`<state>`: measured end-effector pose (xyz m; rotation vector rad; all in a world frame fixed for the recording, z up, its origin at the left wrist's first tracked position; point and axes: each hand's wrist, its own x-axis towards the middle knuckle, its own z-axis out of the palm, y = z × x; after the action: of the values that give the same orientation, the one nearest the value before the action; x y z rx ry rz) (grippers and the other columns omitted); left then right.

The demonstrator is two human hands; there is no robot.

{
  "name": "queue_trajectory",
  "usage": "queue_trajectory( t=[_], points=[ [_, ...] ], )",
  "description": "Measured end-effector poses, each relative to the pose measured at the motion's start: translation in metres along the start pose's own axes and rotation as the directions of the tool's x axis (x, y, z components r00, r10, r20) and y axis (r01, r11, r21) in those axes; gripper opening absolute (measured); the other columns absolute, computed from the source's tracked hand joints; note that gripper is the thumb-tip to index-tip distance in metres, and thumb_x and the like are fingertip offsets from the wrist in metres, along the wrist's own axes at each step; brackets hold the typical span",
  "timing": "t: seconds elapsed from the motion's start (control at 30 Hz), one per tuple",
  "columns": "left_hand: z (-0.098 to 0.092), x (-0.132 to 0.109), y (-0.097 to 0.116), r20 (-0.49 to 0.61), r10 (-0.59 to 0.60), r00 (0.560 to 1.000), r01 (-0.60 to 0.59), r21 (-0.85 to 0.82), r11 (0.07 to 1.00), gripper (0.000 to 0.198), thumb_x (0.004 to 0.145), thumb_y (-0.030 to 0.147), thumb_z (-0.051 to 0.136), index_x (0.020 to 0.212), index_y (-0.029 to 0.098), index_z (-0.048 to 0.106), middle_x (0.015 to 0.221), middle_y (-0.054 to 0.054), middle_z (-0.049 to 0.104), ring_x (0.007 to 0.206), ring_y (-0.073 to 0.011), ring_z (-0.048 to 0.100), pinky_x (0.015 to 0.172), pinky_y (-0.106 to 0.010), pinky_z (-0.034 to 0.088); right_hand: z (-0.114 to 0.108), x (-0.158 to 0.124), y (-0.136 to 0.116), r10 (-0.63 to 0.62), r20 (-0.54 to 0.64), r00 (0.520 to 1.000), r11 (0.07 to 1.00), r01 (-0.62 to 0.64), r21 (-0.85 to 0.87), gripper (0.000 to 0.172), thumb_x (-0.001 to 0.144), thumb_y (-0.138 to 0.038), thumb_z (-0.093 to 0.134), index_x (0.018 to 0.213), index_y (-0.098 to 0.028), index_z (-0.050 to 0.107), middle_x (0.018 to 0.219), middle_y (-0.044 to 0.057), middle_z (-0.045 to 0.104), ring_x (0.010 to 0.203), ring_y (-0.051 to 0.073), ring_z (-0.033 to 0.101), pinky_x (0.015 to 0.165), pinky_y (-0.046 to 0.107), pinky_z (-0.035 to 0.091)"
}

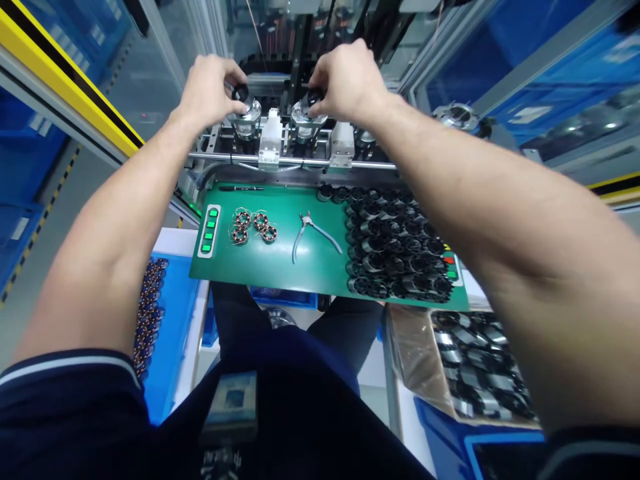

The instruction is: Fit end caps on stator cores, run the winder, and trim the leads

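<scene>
My left hand (210, 88) has its thumb and fingers closed around a black stator core (241, 93) at the left metal holder (247, 120) of the machine. At the neighbouring holder (303, 123), my right hand (349, 81) pinches a second black stator core (315, 97). Whether either core is fully seated I cannot tell. Below the hands, several copper-wound stators (260, 221) with loose wire ends lie on the green tabletop (280, 263). A pair of blue-handled cutting pliers (308, 223) rests with its handles spread, right of the wound stators.
Rows of unwound stator cores (395, 243) fill the tabletop's right side. A black pen (241, 189) lies near its back edge, by a green button panel (208, 231). A blue tray (175, 320) of wound stators stands lower left, a cardboard box (415, 343) of cores lower right.
</scene>
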<state>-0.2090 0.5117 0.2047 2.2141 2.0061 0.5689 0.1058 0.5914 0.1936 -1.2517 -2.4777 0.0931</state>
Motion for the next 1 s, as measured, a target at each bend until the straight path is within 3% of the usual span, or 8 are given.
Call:
queue_trajectory(
  t=[0.13, 0.23, 0.33, 0.47, 0.63, 0.77, 0.87, 1.0],
  points=[
    [-0.006, 0.006, -0.008, 0.092, 0.009, 0.996, -0.011, 0.025, 1.0, 0.066, 0.092, 0.035, 0.118, 0.146, 0.012, 0.088, 0.139, -0.002, 0.096, 0.119, -0.0133, 0.088, 0.142, -0.054, 0.071, -0.004, 0.017, 0.019, -0.1, 0.092, 0.991, 0.995, 0.098, 0.027, 0.084, 0.099, -0.1, 0.084, 0.068, -0.022, 0.072, 0.102, 0.005, 0.098, 0.16, 0.023, 0.079, 0.141, 0.06, 0.057],
    [-0.011, 0.007, -0.004, 0.122, 0.061, 0.991, -0.074, 0.103, 0.992, 0.062, 0.095, 0.028, 0.118, 0.148, 0.011, 0.09, 0.135, -0.002, 0.095, 0.124, -0.0173, 0.089, 0.143, -0.062, 0.069, -0.013, 0.021, 0.017, -0.11, 0.182, 0.977, 0.992, 0.12, -0.047, 0.078, 0.097, -0.088, 0.102, 0.106, -0.011, 0.094, 0.112, 0.007, 0.099, 0.152, 0.026, 0.085, 0.144, 0.065, 0.06],
    [-0.016, 0.008, 0.003, 0.16, 0.108, 0.981, -0.131, 0.14, 0.981, 0.068, 0.094, 0.032, 0.114, 0.152, 0.005, 0.09, 0.135, -0.003, 0.093, 0.144, -0.0291, 0.091, 0.14, -0.062, 0.067, -0.015, 0.026, 0.013, -0.148, 0.231, 0.962, 0.977, 0.178, -0.117, 0.094, 0.092, -0.092, 0.095, 0.12, -0.003, 0.097, 0.116, 0.005, 0.098, 0.129, 0.026, 0.094, 0.133, 0.056, 0.068],
    [-0.02, 0.019, 0.006, 0.251, 0.116, 0.961, -0.167, 0.193, 0.967, 0.079, 0.094, 0.046, 0.1, 0.153, -0.005, 0.088, 0.135, -0.005, 0.091, 0.152, -0.0386, 0.087, 0.138, -0.063, 0.062, -0.01, 0.047, 0.023, -0.202, 0.288, 0.936, 0.946, 0.263, -0.192, 0.094, 0.066, -0.089, 0.1, 0.11, -0.006, 0.098, 0.098, -0.001, 0.095, 0.105, 0.022, 0.096, 0.11, 0.044, 0.074],
    [-0.025, 0.035, 0.002, 0.336, 0.085, 0.938, -0.17, 0.233, 0.958, 0.071, 0.104, 0.047, 0.09, 0.158, 0.0, 0.089, 0.139, -0.004, 0.091, 0.158, -0.0415, 0.082, 0.139, -0.06, 0.059, -0.006, 0.077, 0.045, -0.304, 0.306, 0.902, 0.906, 0.373, -0.199, 0.103, 0.054, -0.101, 0.09, 0.098, -0.008, 0.096, 0.086, -0.006, 0.091, 0.063, 0.009, 0.083, 0.07, 0.02, 0.063],
    [-0.009, 0.008, 0.005, 0.293, 0.13, 0.947, -0.205, 0.242, 0.948, 0.064, 0.116, 0.036, 0.092, 0.162, -0.007, 0.081, 0.159, -0.015, 0.087, 0.175, -0.0482, 0.068, 0.15, -0.074, 0.049, 0.022, 0.041, 0.05, -0.304, 0.198, 0.932, 0.928, 0.336, -0.158, 0.102, 0.075, -0.096, 0.099, 0.118, -0.004, 0.097, 0.11, 0.008, 0.098, 0.107, 0.027, 0.098, 0.107, 0.041, 0.076],
    [0.027, -0.028, -0.003, 0.188, 0.176, 0.966, -0.215, 0.213, 0.953, 0.072, 0.116, 0.021, 0.093, 0.182, 0.005, 0.067, 0.191, -0.021, 0.068, 0.187, -0.0456, 0.054, 0.155, -0.081, 0.046, 0.067, -0.016, 0.043, -0.237, 0.027, 0.971, 0.966, 0.239, -0.099, 0.1, 0.095, -0.055, 0.115, 0.17, 0.001, 0.078, 0.176, 0.033, 0.078, 0.155, 0.051, 0.084, 0.132, 0.076, 0.07],
    [0.065, -0.046, -0.033, 0.038, 0.16, 0.986, -0.159, -0.02, 0.987, 0.105, 0.095, 0.023, 0.105, 0.188, 0.034, 0.057, 0.201, 0.005, 0.058, 0.187, -0.0266, 0.046, 0.168, -0.066, 0.035, 0.099, -0.053, 0.026, -0.059, 0.031, 0.998, 0.996, 0.057, 0.073, 0.11, 0.099, -0.04, 0.111, 0.192, -0.018, 0.055, 0.212, 0.017, 0.04, 0.173, 0.038, 0.068, 0.156, 0.076, 0.049]
  ],
)
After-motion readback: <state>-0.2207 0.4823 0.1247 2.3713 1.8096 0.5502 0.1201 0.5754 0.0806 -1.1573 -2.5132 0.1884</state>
